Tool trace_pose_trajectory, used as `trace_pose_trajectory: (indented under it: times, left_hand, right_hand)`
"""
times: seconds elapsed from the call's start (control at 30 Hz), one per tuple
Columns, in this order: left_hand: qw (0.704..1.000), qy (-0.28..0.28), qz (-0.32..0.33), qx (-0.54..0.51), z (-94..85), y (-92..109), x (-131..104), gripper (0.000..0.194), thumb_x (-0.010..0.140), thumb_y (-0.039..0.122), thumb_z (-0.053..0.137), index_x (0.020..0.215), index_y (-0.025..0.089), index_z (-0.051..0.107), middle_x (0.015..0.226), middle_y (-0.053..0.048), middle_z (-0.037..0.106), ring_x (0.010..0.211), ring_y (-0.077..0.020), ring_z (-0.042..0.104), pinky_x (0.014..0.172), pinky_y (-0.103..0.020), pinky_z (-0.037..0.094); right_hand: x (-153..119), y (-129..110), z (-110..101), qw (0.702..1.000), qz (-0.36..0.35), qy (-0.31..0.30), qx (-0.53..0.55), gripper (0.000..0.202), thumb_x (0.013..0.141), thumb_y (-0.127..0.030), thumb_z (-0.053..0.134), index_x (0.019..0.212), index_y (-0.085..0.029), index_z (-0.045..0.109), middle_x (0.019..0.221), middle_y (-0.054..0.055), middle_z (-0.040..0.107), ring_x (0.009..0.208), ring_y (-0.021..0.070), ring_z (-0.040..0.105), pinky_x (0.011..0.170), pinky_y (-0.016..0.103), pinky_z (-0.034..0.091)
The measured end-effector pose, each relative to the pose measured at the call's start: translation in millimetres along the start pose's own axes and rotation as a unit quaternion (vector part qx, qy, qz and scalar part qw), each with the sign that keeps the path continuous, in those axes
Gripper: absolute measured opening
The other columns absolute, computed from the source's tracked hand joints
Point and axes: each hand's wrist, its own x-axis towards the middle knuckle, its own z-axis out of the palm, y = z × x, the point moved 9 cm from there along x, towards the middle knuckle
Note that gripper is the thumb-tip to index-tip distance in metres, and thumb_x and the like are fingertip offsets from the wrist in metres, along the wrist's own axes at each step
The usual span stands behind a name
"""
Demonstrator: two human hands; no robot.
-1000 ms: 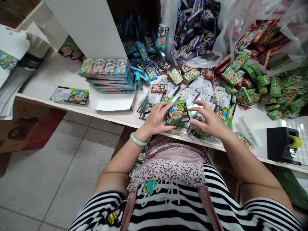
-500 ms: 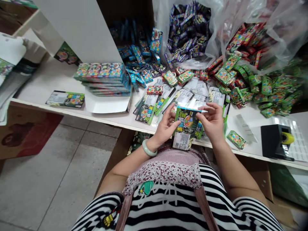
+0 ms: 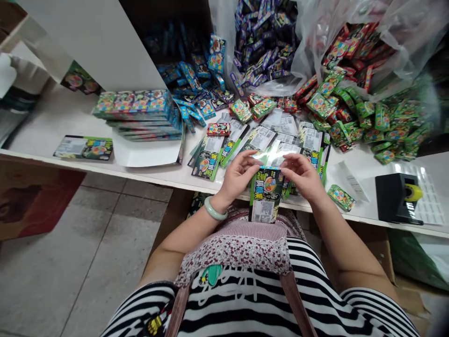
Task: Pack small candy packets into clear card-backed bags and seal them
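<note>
Clear bags [image 3: 312,51] hold small packets (purple, red); my left hand [image 3: 238,175] and right hand [image 3: 303,175] pinch the green packet [image 3: 268,189] between them.

Soft, even daylight fills the white surface [image 3: 52,121]. Glare whitens the plastic bags [image 3: 403,28] up top, perhaps from a window. Edges bow outward; the shelf recess [image 3: 168,18] sits dark.

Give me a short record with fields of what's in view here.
left hand: grips the left top corner of a green pack
right hand: grips the pack's right top corner
pack: upright, held at the table edge
behind hands: flat packs spread out
left: stack of boxes
back: blue, purple, green small boxes in heaps
right: tape dispenser
</note>
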Motion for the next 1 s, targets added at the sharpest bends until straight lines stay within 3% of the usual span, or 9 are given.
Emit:
trace_pose_trajectory:
  times: [0.07,0.2,0.43,0.57,0.73,0.87,1.0]
  left_hand:
    - [1.0,-0.014,0.0,0.009,2.6,3.9,0.7,0.023,0.086,0.034,0.072,0.105,0.022,0.068,0.093,-0.003,0.073,0.087,-0.0142,0.069,0.082,-0.03,0.056]
    - [0.998,-0.039,0.022,0.039,7.2,16.3,1.1,0.014,0.083,0.033,0.074,0.083,0.019,0.07,0.086,-0.003,0.071,0.084,-0.0139,0.066,0.079,-0.03,0.055]
    - [0.997,-0.017,-0.045,0.057,6.4,12.8,11.0,0.019,0.077,0.034,0.076,0.079,0.017,0.066,0.075,0.0,0.067,0.067,-0.01,0.06,0.063,-0.024,0.05]
    - [0.995,-0.064,0.005,0.079,9.0,24.6,10.9,0.022,0.083,0.035,0.072,0.072,0.018,0.064,0.075,-0.002,0.067,0.073,-0.0122,0.061,0.071,-0.029,0.052]
    - [0.987,-0.141,0.044,0.069,9.0,29.4,1.1,0.015,0.089,0.034,0.068,0.082,0.021,0.068,0.091,-0.005,0.07,0.089,-0.0155,0.065,0.083,-0.034,0.053]
    - [0.987,-0.134,0.028,0.082,8.2,17.0,-2.7,0.013,0.085,0.033,0.072,0.09,0.022,0.069,0.092,-0.004,0.07,0.087,-0.015,0.065,0.079,-0.031,0.054]
    - [0.987,-0.107,0.047,0.11,10.5,12.6,-2.0,0.014,0.086,0.032,0.07,0.095,0.022,0.071,0.092,-0.004,0.071,0.088,-0.0153,0.065,0.081,-0.031,0.054]
  right_hand:
    - [-1.0,-7.5,0.1,0.999,-0.021,-0.014,-0.033,0.029,0.078,-0.044,0.077,0.096,-0.026,0.064,0.088,0.001,0.064,0.078,0.0164,0.061,0.061,0.029,0.051]
    - [-3.2,-23.7,6.1,0.993,-0.072,-0.028,-0.085,0.021,0.08,-0.041,0.076,0.079,-0.023,0.063,0.09,0.003,0.064,0.083,0.0172,0.061,0.067,0.031,0.051]
    - [13.9,-16.8,17.4,0.997,0.046,-0.055,-0.041,0.03,0.073,-0.046,0.078,0.078,-0.022,0.062,0.073,-0.002,0.063,0.061,0.0126,0.054,0.058,0.029,0.046]
    - [13.3,-21.7,18.9,0.992,0.041,-0.088,-0.083,0.031,0.076,-0.047,0.077,0.074,-0.021,0.062,0.073,0.0,0.064,0.063,0.0134,0.055,0.06,0.03,0.046]
    - [-1.0,-32.7,18.4,0.985,-0.047,-0.13,-0.102,0.022,0.085,-0.044,0.072,0.083,-0.023,0.065,0.09,0.004,0.068,0.083,0.0181,0.063,0.072,0.034,0.051]
    - [-10.9,-36.6,17.9,0.973,-0.127,-0.089,-0.168,0.009,0.088,-0.032,0.068,0.084,-0.026,0.063,0.095,0.004,0.067,0.089,0.0195,0.063,0.072,0.035,0.052]
    - [-16.0,-27.7,25.9,0.972,-0.126,-0.035,-0.196,0.007,0.091,-0.027,0.061,0.085,-0.026,0.062,0.097,0.004,0.067,0.095,0.0201,0.063,0.081,0.037,0.053]
